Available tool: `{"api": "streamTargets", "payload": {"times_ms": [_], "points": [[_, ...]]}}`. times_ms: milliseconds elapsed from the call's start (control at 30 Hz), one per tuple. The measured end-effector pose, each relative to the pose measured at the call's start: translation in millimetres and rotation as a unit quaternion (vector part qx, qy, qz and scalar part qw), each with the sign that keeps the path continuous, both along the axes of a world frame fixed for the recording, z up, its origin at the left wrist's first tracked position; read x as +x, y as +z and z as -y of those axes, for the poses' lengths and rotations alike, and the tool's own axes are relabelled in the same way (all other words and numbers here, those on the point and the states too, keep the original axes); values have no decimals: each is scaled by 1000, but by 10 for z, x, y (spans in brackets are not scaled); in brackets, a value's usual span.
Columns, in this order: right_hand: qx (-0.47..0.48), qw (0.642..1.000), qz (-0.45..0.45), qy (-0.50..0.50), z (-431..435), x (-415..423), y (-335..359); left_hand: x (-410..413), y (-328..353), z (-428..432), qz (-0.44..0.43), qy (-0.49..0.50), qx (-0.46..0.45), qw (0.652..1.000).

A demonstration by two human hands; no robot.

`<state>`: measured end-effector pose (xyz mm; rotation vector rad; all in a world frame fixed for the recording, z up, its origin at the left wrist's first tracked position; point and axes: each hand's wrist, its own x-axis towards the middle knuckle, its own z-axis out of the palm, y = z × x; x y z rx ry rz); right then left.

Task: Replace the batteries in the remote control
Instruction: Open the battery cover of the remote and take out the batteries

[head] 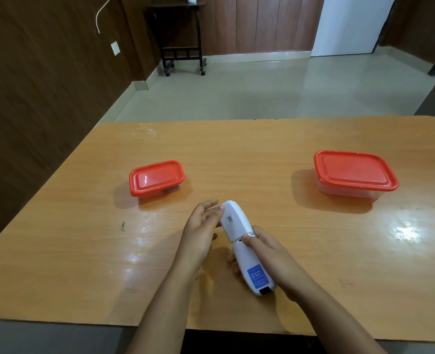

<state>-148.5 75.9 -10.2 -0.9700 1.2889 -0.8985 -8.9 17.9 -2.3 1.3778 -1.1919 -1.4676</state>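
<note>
Head view: right hand grips remote (long axis running away, leaning left), left hand loosely pinching its far-end cover.

A glossy wooden table; small red-lidded container toward its left edge; larger red-lidded container toward its right edge.
</note>
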Motion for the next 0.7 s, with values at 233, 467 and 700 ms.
{"api": "streamTargets", "payload": {"times_ms": [233, 467, 700], "points": [[-38, 998, -48, 0, -8, -37, 40, 35, 24, -39, 23, -34, 3, 999], [-21, 992, 84, -97, 59, -49, 31, -37, 35, -120, -15, -145, 97, 985], [-17, 975, 148, -166, 111, -198, 67, 89, 83, 14, 11, -69, 75, 995]]}}
